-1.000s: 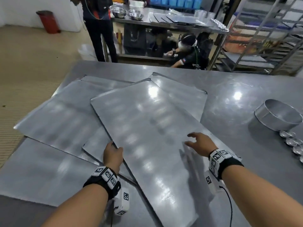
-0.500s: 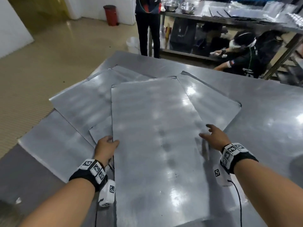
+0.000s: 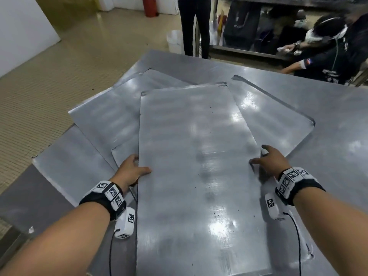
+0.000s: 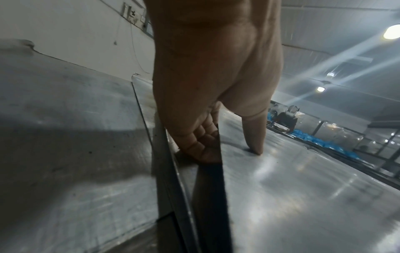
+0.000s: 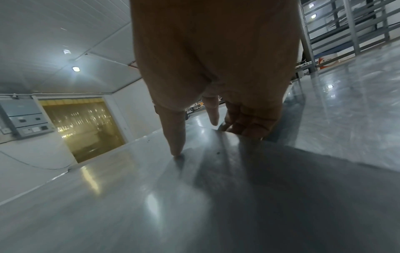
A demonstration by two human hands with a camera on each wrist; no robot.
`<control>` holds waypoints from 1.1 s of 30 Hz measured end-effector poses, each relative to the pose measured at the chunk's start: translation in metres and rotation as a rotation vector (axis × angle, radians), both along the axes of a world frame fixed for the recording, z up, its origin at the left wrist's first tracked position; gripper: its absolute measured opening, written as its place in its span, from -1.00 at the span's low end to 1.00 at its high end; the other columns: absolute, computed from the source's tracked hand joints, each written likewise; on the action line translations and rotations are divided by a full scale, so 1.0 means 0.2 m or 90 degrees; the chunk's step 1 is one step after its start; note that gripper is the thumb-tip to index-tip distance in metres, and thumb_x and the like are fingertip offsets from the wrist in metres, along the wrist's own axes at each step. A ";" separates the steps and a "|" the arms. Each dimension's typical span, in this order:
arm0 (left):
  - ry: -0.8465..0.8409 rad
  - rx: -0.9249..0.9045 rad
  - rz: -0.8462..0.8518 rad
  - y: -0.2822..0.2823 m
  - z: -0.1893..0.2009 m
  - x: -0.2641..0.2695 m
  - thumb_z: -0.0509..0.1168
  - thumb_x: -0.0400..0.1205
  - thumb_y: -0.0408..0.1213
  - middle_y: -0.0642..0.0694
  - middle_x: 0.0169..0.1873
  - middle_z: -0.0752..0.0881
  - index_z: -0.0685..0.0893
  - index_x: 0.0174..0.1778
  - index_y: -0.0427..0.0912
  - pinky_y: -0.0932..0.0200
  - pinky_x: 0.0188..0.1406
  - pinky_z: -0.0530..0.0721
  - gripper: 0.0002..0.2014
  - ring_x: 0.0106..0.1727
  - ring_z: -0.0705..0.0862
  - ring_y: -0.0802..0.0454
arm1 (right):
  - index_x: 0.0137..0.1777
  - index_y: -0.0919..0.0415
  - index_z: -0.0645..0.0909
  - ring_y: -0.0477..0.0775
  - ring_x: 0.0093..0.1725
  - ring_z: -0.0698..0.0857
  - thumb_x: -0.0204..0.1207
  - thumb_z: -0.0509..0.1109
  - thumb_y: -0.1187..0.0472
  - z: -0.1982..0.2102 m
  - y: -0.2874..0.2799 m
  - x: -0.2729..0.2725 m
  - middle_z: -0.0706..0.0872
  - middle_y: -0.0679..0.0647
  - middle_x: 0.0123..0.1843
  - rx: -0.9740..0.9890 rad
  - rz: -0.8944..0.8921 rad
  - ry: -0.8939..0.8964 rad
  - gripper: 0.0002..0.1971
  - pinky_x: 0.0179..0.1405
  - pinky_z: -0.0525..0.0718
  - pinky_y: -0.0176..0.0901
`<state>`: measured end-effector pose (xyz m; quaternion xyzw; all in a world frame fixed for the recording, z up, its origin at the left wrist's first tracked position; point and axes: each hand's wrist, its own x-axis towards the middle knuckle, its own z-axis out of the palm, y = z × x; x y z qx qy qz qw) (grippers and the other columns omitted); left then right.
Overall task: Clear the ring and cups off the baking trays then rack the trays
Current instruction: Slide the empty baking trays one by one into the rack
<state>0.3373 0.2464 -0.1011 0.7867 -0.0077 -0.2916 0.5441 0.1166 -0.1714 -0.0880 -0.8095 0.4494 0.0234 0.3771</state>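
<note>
The top baking tray (image 3: 199,166) lies lengthwise in front of me on a fanned pile of several flat metal trays. My left hand (image 3: 131,168) grips its left edge, thumb on top and fingers curled underneath, as the left wrist view shows at that hand (image 4: 207,137) and the tray (image 4: 303,188). My right hand (image 3: 266,160) grips the right edge. In the right wrist view the right hand (image 5: 216,119) has its thumb pressed on the tray (image 5: 151,205) and fingers curled over the rim. The ring and cups are out of view.
Other trays stick out to the left (image 3: 107,120), right (image 3: 274,120) and near left (image 3: 73,162) on the steel table (image 3: 328,176). Beyond the table are a standing person (image 3: 194,26), a crouching person (image 3: 328,46) and a white bucket (image 3: 175,41). A metal rack (image 5: 346,25) stands far right.
The top tray has swung from a slant to lie straight in front of me, both hands still on its edges. My view has turned left, so the ring and cups have left it.
</note>
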 end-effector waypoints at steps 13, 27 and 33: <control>-0.013 0.029 -0.117 -0.20 0.14 0.40 0.66 0.38 -0.43 -0.32 0.11 0.75 0.49 0.36 -0.12 -0.35 0.15 0.76 -0.32 0.08 0.79 -0.30 | 0.44 0.15 0.50 0.14 -0.08 0.76 0.39 0.69 0.22 0.10 0.02 -0.12 0.75 0.13 -0.03 0.090 -0.100 -0.093 -0.35 -0.08 0.65 -0.05; -0.122 0.059 -0.330 -0.91 0.27 0.94 0.68 0.36 -0.24 -0.22 0.23 0.75 0.59 0.48 -0.17 -0.12 0.19 0.77 -0.26 0.20 0.77 -0.18 | 0.55 0.15 0.46 0.20 0.25 0.67 0.36 0.70 0.09 0.07 0.12 -0.19 0.68 0.18 0.32 0.033 -0.314 -0.132 -0.23 0.34 0.64 0.12; -0.134 0.084 -0.414 -1.12 0.15 1.03 0.60 0.40 -0.30 -0.31 0.09 0.80 0.66 0.36 -0.19 -0.14 -0.15 0.69 -0.43 -0.23 0.76 -0.21 | 0.46 0.19 0.52 0.02 -0.01 0.69 0.42 0.66 0.16 -0.01 0.23 -0.21 0.68 -0.06 -0.04 0.034 -0.372 -0.114 -0.38 0.09 0.61 -0.08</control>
